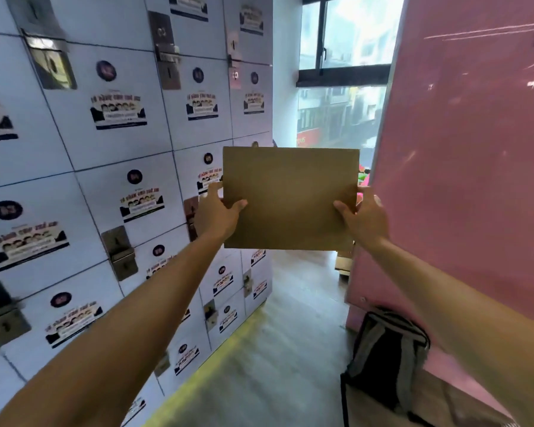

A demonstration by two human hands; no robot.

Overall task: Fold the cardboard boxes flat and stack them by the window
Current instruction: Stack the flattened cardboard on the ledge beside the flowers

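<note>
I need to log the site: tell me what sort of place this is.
Probably a locker corridor in a shared building. A wall of numbered, stickered lockers with metal latches faces a pink partition, and a narrow floor runs to a window overlooking a street.

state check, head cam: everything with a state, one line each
cardboard box: folded flat, held up in the air
left hand: grips the box's left edge
right hand: grips the box's right edge
locker doors: shut
window: looks shut
backpack: on the floor
</note>
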